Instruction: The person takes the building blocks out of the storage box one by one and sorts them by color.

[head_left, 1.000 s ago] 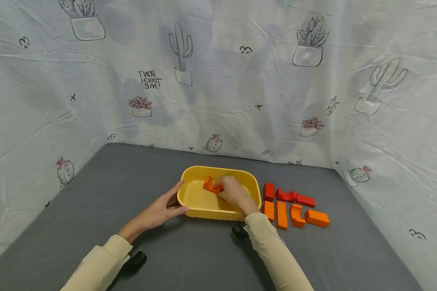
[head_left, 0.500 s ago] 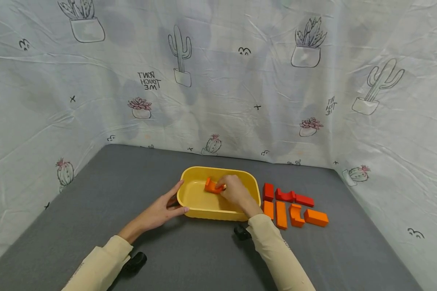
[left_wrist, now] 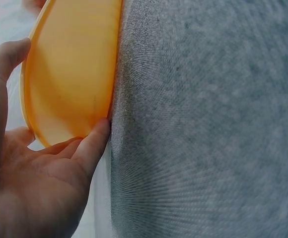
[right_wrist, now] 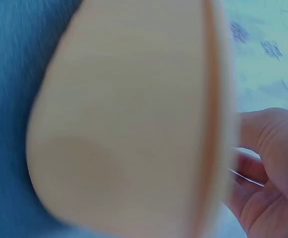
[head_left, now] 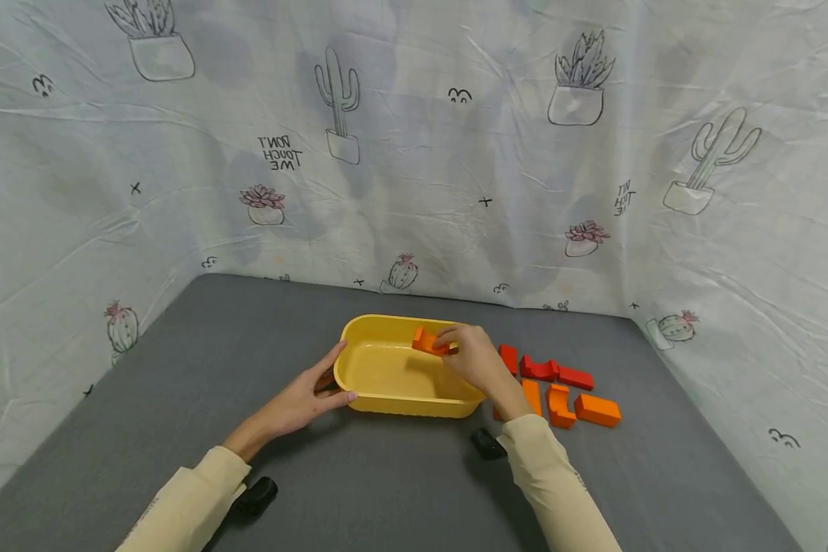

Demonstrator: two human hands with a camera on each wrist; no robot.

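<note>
A yellow plastic tub (head_left: 400, 404) stands in the middle of the table. My left hand (head_left: 297, 406) grips its left end, thumb at the near side and fingers spread round the corner; in the left wrist view the fingertips press against the tub wall (left_wrist: 74, 64). My right hand (head_left: 474, 359) pinches an orange arch block (head_left: 426, 341) with a curved notch, held over the right part of the tub near the rim. In the right wrist view, the blurred tub wall hides the block and the fingertips of the right hand (right_wrist: 273, 168).
To the right of the tub lie red blocks, among them a notched red block (head_left: 540, 369) and a flat red block (head_left: 576, 377). In front of these are orange blocks, including an orange arch block (head_left: 559, 406) and an orange cuboid (head_left: 597, 410). A patterned curtain (head_left: 414, 192) surrounds the grey table (head_left: 359, 483).
My right hand has raised the orange arch block from the tub's floor and moved it right towards the rim. The left hand has stayed at the tub's left end.
</note>
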